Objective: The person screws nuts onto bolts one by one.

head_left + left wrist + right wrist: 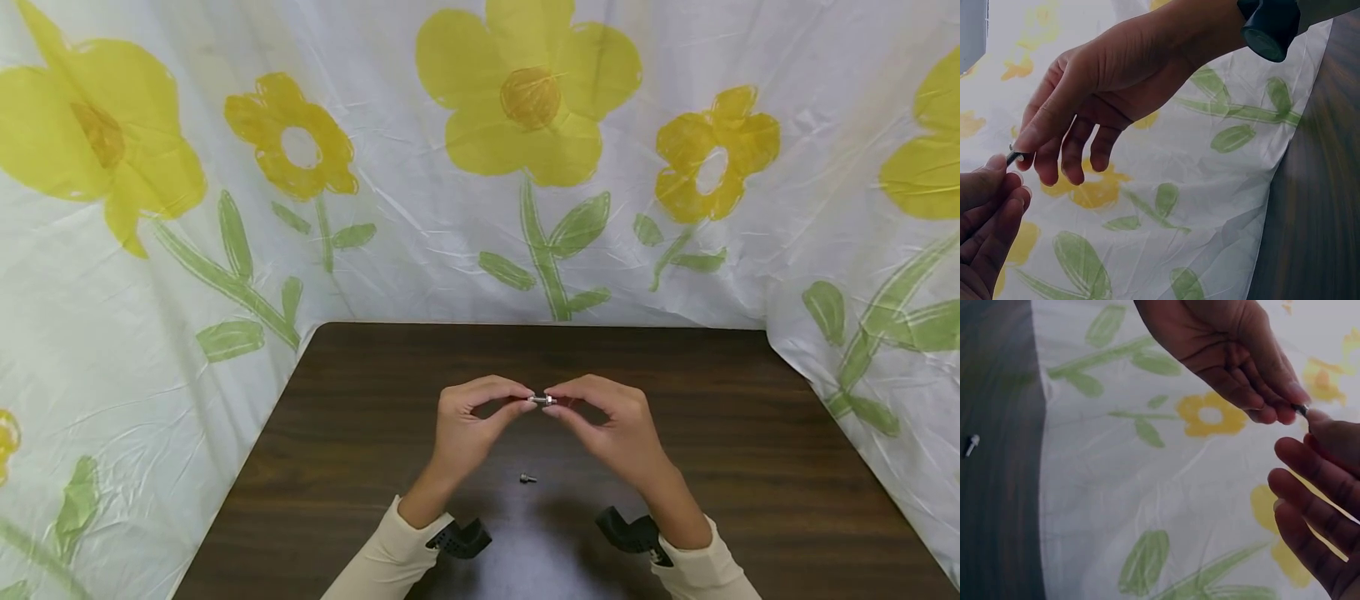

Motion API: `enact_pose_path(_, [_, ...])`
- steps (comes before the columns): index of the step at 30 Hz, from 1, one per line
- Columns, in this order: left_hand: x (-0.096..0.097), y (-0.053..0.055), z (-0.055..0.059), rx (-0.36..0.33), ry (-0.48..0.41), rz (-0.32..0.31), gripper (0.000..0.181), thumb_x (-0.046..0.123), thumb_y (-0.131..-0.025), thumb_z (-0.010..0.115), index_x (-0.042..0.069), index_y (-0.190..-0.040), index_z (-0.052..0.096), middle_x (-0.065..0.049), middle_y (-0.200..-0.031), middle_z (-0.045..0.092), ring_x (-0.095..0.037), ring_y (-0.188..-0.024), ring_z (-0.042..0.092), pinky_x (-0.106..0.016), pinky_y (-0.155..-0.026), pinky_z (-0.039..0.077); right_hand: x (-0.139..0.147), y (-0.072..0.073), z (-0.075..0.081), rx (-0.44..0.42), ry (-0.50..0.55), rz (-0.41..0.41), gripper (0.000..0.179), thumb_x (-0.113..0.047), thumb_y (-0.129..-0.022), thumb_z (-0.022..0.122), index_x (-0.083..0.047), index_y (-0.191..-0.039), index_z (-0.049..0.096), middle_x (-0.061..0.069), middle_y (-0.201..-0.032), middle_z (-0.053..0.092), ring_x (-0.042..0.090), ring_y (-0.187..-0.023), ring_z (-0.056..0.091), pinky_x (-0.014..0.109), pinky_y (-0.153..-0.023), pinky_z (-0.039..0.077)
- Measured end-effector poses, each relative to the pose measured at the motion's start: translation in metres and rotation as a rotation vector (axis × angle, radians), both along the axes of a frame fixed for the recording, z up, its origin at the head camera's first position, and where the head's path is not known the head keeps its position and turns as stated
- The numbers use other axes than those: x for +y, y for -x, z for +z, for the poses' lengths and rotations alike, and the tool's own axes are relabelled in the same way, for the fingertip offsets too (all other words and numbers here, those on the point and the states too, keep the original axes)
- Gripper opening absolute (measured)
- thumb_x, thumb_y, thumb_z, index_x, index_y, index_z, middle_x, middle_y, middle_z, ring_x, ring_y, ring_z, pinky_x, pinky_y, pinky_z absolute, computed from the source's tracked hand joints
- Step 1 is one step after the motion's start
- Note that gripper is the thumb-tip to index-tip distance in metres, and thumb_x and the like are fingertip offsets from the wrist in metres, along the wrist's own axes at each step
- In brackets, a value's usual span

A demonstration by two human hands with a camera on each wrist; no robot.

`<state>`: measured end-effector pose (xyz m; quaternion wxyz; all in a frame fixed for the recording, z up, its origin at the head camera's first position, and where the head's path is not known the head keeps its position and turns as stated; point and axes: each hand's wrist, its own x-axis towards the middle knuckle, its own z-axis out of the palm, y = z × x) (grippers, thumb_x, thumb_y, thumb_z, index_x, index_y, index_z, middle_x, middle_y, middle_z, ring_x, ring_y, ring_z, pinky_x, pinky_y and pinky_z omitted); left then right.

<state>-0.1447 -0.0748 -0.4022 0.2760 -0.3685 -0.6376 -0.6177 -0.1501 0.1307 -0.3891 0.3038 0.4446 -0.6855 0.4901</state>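
Above the table a small silver bolt (541, 400) lies level between both hands, with a wider collar that looks like a nut (550, 400) toward its right end. My left hand (467, 425) pinches the bolt's left end between thumb and fingertips. The right hand (618, 425) pinches the nut end with thumb and index finger. In the left wrist view the right hand (1094, 94) shows its other fingers hanging loose; fingertips cover both ends of the bolt (1012, 157). A second small screw (528, 478) lies on the table nearer the body, below the hands.
The dark wood table (337, 467) has rounded back corners. A white cloth (405, 250) printed with yellow flowers hangs behind it and along both sides. Black wrist cameras (462, 539) sit at the cuffs of the cream sleeves (390, 554).
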Motion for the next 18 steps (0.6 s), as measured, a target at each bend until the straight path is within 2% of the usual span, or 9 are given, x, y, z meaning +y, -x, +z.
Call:
enact_pose_path(3, [-0.0001, -0.0005, -0.0001, -0.006, 0.005, -0.008, 0.019, -0.011, -0.079, 0.08, 0.0, -0.094, 0.077, -0.012, -0.088, 0.075, -0.021, -0.079, 0.073, -0.032, -0.071, 0.06, 0.0006, -0.0002, -0.0011, -0.012, -0.005, 0.002, 0.014, -0.012, -0.088, 0.08, -0.005, -0.1, 0.077, 0.006, -0.09, 0.075, 0.018, -0.079, 0.072, 0.021, -0.075, 0.057])
enact_pose_path(5, [0.0, -0.0009, -0.0003, -0.004, 0.007, -0.011, 0.019, -0.011, -0.08, 0.08, 0.0, -0.094, 0.077, -0.012, -0.087, 0.075, -0.021, -0.079, 0.073, -0.032, -0.071, 0.06, 0.0009, -0.0012, -0.0017, -0.028, -0.014, 0.001, 0.016, -0.004, -0.084, 0.082, -0.007, -0.1, 0.077, 0.004, -0.09, 0.075, 0.017, -0.079, 0.072, 0.021, -0.075, 0.057])
enact_pose_path(8, [0.0006, -0.0011, -0.0006, 0.003, 0.008, -0.014, 0.02, -0.012, -0.079, 0.08, 0.0, -0.094, 0.077, -0.012, -0.087, 0.075, -0.022, -0.079, 0.073, -0.032, -0.07, 0.06, 0.0011, -0.003, -0.0025, -0.053, -0.03, -0.013, 0.017, -0.001, -0.084, 0.081, -0.009, -0.098, 0.077, 0.003, -0.089, 0.075, 0.015, -0.078, 0.072, 0.021, -0.073, 0.057])
enact_pose_path(12, [0.0012, -0.0005, -0.0018, 0.008, 0.011, -0.016, 0.021, -0.013, -0.078, 0.08, -0.001, -0.094, 0.077, -0.012, -0.087, 0.075, -0.022, -0.078, 0.073, -0.032, -0.071, 0.06, 0.001, -0.0045, -0.004, -0.098, -0.047, -0.017, 0.006, -0.007, -0.091, 0.077, -0.01, -0.095, 0.076, 0.0, -0.086, 0.074, 0.012, -0.075, 0.07, 0.021, -0.069, 0.057])
enact_pose_path(18, [0.0023, 0.0007, -0.0027, 0.013, 0.01, -0.017, 0.022, -0.014, -0.076, 0.081, -0.001, -0.093, 0.077, -0.013, -0.086, 0.075, -0.022, -0.078, 0.072, -0.032, -0.071, 0.06, 0.001, -0.0048, -0.0038, -0.178, -0.077, -0.043, 0.023, 0.005, -0.091, 0.071, -0.018, -0.086, 0.073, -0.008, -0.078, 0.069, 0.007, -0.072, 0.066, 0.021, -0.069, 0.055])
